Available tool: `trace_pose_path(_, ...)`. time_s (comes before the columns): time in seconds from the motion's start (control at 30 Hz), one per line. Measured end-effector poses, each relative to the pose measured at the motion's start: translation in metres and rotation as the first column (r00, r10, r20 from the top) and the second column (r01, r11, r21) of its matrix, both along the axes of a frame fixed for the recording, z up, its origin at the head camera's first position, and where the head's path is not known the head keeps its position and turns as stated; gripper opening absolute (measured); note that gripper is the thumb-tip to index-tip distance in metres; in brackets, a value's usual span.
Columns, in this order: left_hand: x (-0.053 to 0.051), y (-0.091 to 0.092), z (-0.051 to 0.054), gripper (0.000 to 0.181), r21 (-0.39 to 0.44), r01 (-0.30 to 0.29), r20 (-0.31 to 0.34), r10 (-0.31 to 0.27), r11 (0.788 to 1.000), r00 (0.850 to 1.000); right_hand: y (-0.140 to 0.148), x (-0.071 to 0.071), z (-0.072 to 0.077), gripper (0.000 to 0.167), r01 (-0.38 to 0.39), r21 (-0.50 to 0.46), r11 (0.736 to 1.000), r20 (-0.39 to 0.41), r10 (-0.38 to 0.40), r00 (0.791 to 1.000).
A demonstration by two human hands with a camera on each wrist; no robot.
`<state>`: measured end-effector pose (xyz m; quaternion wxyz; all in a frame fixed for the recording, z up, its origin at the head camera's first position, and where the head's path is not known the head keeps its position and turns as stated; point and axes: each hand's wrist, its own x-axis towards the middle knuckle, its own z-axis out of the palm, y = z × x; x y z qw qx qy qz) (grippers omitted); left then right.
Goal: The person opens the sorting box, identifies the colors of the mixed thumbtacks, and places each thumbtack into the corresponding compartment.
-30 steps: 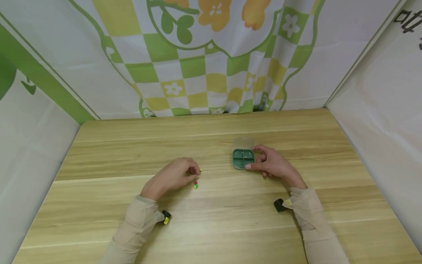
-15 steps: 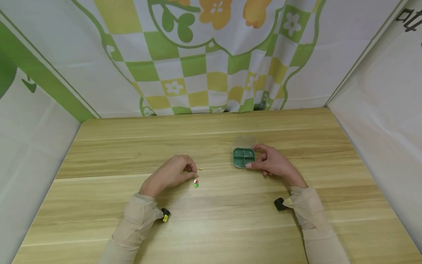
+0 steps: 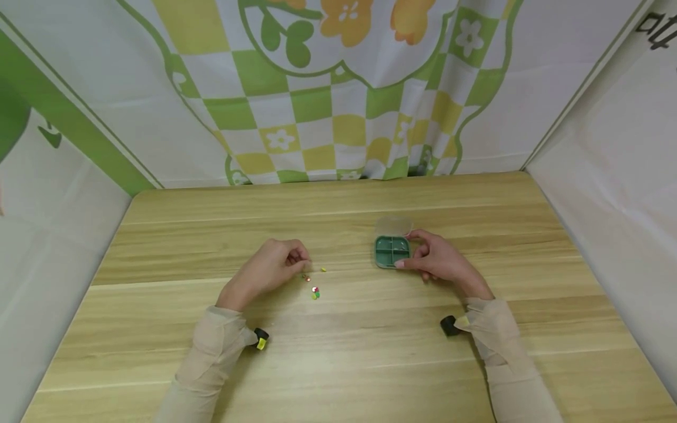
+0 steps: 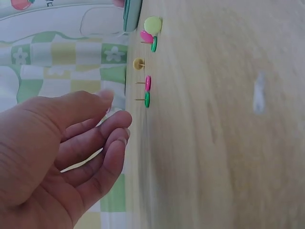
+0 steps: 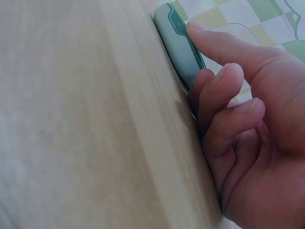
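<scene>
Green box (image 3: 382, 259) toward the tabletop's (image 3: 338, 364) far edge: my right hand (image 3: 443, 258) pinches it. Left hand (image 3: 268, 267): half-curled, empty, by round tacks (image 4: 153, 25).

green box (image 4: 133, 15) cut off at left wrist view's top; wall lettering (image 3: 657, 29) cropped by head view's right edge; pale mark (image 4: 259, 95) blurred.

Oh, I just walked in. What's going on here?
A person's right grip holds a green box with its clear lid open. Their left grip is beside some colorful tacks lying on the table, with nothing visibly held. These tacks lie apart from the box.
</scene>
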<state>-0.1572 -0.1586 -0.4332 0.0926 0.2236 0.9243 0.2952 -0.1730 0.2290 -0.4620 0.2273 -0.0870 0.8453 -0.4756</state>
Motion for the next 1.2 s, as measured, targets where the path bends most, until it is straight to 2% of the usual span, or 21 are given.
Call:
trace_pose_path(0.37,-0.0010,-0.0016,-0.0002,0.006,-0.014,0.000,-0.036,-0.001,1.000,0.999,0.0000,0.0013,-0.0016,0.077,0.001,0.000,1.000,0.001,-0.001,1.000)
trace_pose_path(0.93,-0.0028,-0.0034,-0.0020,0.012,-0.024,0.000,-0.040,-0.001,1.000,0.999,0.0000,0.0005,0.0005,0.076,0.002,-0.007,1.000,0.005,-0.002,1.000)
trace_pose_path(1.2,-0.0041,-0.0011,-0.0021,0.013,-0.010,-0.003,-0.086,0.002,1.000,0.996,0.0005,-0.0004,0.0010,0.077,0.010,-0.011,1.000,0.010,-0.010,1.000)
